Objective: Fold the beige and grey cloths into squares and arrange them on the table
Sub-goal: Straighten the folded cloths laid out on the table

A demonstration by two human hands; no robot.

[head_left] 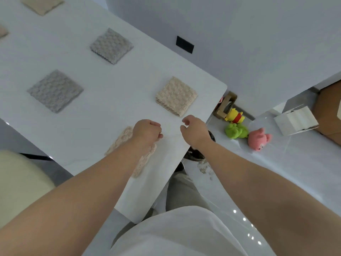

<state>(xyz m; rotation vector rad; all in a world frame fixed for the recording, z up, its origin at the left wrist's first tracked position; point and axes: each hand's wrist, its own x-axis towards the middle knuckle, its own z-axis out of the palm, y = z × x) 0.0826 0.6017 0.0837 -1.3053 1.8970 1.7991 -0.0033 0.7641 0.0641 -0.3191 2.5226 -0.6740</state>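
Head view: white surface (110, 104) from above, six cloths spread across it.
Left hand (147, 131): above the surface near its close edge, fingers curled into a fist, nothing visible in the grasp.
Right hand (195, 130): just beside the left, over the edge of the surface, fingers loosely curled with a gap to the thumb, holding nothing.
Nearest beige cloth (123, 140): flat on the surface, partly hidden under the left forearm, far edge by the left wrist.
Second beige cloth (176, 97): folded square, just beyond both hands, near the right corner of the surface.
Grey cloths: two folded squares, near grey cloth (55, 90) left of centre, far grey cloth (111, 45) further back, well apart.
Far beige cloths: top beige cloth (42, 4) at the upper edge, edge beige cloth (2, 31) cut off at the left.
Floor: yellow toy (234, 116), green toy (236, 131) and pink toy (258, 138) close together, past the corner of the surface.
Chair (18, 178): cream seat, lower left.
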